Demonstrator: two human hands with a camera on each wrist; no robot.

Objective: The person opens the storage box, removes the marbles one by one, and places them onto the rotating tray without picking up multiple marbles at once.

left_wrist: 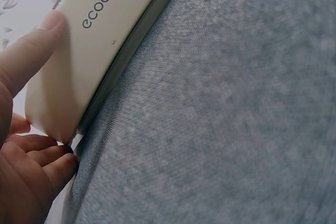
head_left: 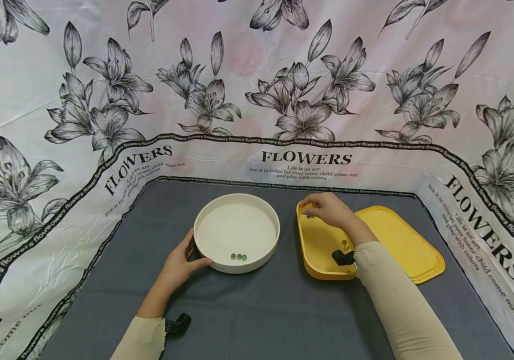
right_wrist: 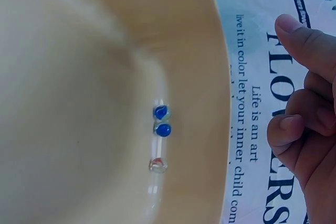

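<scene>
My left hand (head_left: 178,267) holds the near left side of a round white tray (head_left: 234,220). In the left wrist view its thumb (left_wrist: 44,35) lies on the tray's outer wall, with the other fingers curled at the lower edge. Three small marbles (head_left: 239,257) sit in the tray's near part. My right hand (head_left: 329,209) is at the far left corner of a yellow box (head_left: 322,237). Its thumb stands apart from the loosely curled fingers, and nothing shows between them. Close by, inside the box wall, lie two blue marbles (right_wrist: 162,120) and a clear reddish marble (right_wrist: 158,165).
More marbles (head_left: 345,244) lie toward the right of the yellow box, beside the right forearm. A flat yellow lid (head_left: 398,240) rests on the grey cloth (head_left: 257,315) right of the box. Behind stands a white flower-printed curtain (head_left: 248,120).
</scene>
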